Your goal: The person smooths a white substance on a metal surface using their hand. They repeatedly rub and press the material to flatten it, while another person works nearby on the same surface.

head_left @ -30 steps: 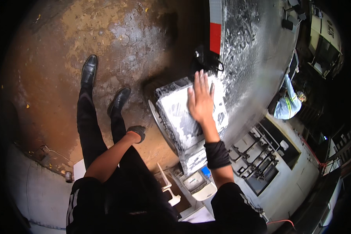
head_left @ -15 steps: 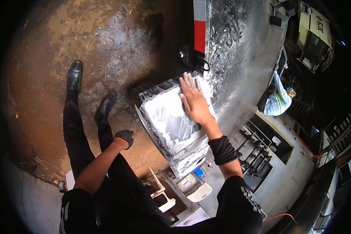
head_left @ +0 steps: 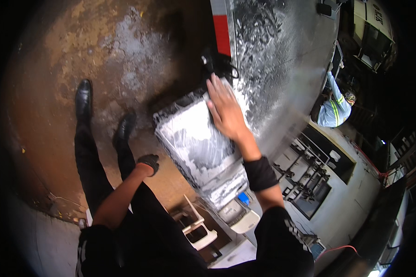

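Observation:
My bare right hand [head_left: 227, 111] lies flat, fingers stretched out, on a boxy block [head_left: 182, 127]. White powder or paste coats the block's top, with a greyer wiped-looking patch in the middle and dark, rough edges. The fingertips reach the block's far edge, beside a black looped object [head_left: 226, 69] that I cannot make out fully. A black band [head_left: 261, 174] wraps my right forearm. My left hand [head_left: 149, 164], in a dark glove, hangs near my thigh to the left of the block, its fingers curled in a fist with nothing visible in it.
A metal floor plate [head_left: 268, 92] with white smears adjoins the block, edged by a red-and-white strip [head_left: 222, 34]. A pale plastic chair [head_left: 201, 233] and a blue item [head_left: 243, 198] lie near me. Another person [head_left: 335, 111] works at the right, below a truck [head_left: 374, 32].
My view has shifted, so the block and plate sit farther left. My right hand stays flat on the block, now nearer its far edge. The left fist is nearly unmoved.

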A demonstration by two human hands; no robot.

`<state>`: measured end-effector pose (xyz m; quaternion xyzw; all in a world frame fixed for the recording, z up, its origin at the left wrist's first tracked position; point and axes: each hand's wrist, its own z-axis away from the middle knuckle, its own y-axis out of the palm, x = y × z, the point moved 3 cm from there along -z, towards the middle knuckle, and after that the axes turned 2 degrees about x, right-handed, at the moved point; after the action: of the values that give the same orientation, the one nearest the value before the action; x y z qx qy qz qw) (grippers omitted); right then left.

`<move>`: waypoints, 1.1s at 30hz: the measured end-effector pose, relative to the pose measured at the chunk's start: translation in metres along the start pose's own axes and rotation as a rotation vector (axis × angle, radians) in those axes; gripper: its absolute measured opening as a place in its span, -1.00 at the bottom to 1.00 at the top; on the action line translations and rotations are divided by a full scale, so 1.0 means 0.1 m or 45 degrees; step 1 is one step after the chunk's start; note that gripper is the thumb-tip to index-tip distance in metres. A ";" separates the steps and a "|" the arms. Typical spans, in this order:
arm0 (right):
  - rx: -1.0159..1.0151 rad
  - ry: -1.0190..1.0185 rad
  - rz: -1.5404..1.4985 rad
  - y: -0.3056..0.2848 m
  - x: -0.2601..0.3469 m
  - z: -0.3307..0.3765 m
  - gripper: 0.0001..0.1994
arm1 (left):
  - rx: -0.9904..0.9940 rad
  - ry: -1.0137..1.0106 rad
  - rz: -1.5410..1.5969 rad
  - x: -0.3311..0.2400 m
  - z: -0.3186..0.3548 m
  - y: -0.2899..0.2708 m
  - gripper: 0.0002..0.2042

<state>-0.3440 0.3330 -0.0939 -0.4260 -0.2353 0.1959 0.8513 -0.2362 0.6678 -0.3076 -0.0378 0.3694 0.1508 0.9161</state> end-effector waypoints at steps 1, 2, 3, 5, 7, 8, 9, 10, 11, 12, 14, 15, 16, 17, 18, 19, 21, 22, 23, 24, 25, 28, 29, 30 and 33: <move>0.024 0.048 0.004 0.02 0.01 0.16 -0.45 | -0.022 -0.037 0.008 -0.03 0.04 -0.07 -0.50; 0.058 0.093 0.002 0.04 0.03 0.31 -0.44 | -0.037 -0.078 0.024 -0.04 0.08 -0.13 -0.50; 0.154 0.177 0.009 0.04 0.07 0.43 -0.41 | -0.038 -0.054 0.054 -0.05 0.10 -0.17 -0.50; 0.158 0.186 0.014 0.03 0.07 0.40 -0.40 | -0.063 -0.066 0.017 -0.08 0.10 -0.18 -0.53; 0.126 0.159 0.024 -0.01 0.04 0.26 -0.40 | -0.098 -0.013 0.012 -0.11 0.00 -0.22 -0.55; 0.088 0.097 0.014 -0.03 -0.01 0.14 -0.40 | -0.111 0.036 0.030 -0.11 -0.06 -0.22 -0.56; 0.094 0.078 0.019 -0.04 -0.01 0.07 -0.40 | -0.109 0.081 0.049 -0.09 -0.05 -0.12 -0.57; 0.099 0.061 0.024 -0.06 0.01 0.08 -0.40 | -0.153 0.133 0.071 -0.11 -0.04 -0.01 -0.58; 0.128 0.041 -0.001 -0.06 -0.01 0.12 -0.38 | -0.212 0.183 0.084 -0.05 -0.17 0.09 -0.59; 0.159 0.078 -0.009 -0.06 -0.01 0.19 -0.38 | -0.294 0.218 0.101 0.02 -0.34 0.11 -0.59; 0.218 0.129 -0.033 -0.03 0.11 0.46 -0.36 | -0.382 0.154 0.089 0.10 -0.38 0.07 -0.56; 0.284 0.177 -0.045 -0.03 0.12 0.58 -0.34 | -0.321 0.126 0.052 0.04 -0.26 -0.04 -0.56; 0.255 0.179 -0.027 -0.01 0.14 0.57 -0.34 | -0.250 0.102 0.011 0.00 -0.14 -0.11 -0.55; 0.231 0.172 -0.001 -0.02 0.15 0.52 -0.34 | -0.147 0.048 -0.054 -0.01 -0.10 -0.13 -0.51; 0.211 0.166 0.028 -0.05 0.14 0.46 -0.33 | -0.075 0.034 -0.024 -0.07 -0.04 -0.21 -0.49; 0.140 0.115 0.062 -0.05 0.10 0.30 -0.34 | -0.003 0.021 0.008 -0.10 0.00 -0.32 -0.48; 0.071 0.076 0.070 -0.06 0.05 0.05 -0.34 | 0.109 0.126 -0.015 -0.08 -0.05 -0.18 -0.44; 0.020 0.080 0.056 -0.05 0.04 0.02 -0.35 | 0.103 0.130 -0.018 -0.04 -0.02 -0.13 -0.44; 0.021 0.063 -0.004 -0.05 0.08 0.06 -0.34 | 0.064 0.135 0.027 -0.03 -0.03 -0.14 -0.44; 0.054 0.103 -0.025 -0.04 0.14 0.18 -0.35 | 0.021 0.149 0.070 -0.06 -0.09 -0.24 -0.44; 0.104 0.136 -0.006 0.02 0.19 0.38 -0.35 | 0.128 0.003 0.009 -0.12 -0.04 -0.39 -0.43; 0.221 0.180 0.007 0.03 0.32 0.64 -0.35 | 0.146 0.022 0.030 -0.01 0.00 -0.30 -0.43; 0.235 0.173 0.026 -0.01 0.33 0.62 -0.35 | 0.104 0.036 0.016 0.04 -0.03 -0.19 -0.42; 0.191 0.178 0.007 -0.04 0.28 0.53 -0.34 | 0.075 0.064 0.007 -0.01 -0.03 -0.24 -0.42; 0.119 0.212 -0.007 -0.05 0.07 0.14 -0.34 | 0.001 0.141 0.027 -0.04 0.02 -0.19 -0.42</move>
<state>-0.3454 0.3429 -0.0805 -0.3999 -0.1555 0.1685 0.8874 -0.2315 0.6495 -0.3039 -0.0417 0.4200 0.1578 0.8927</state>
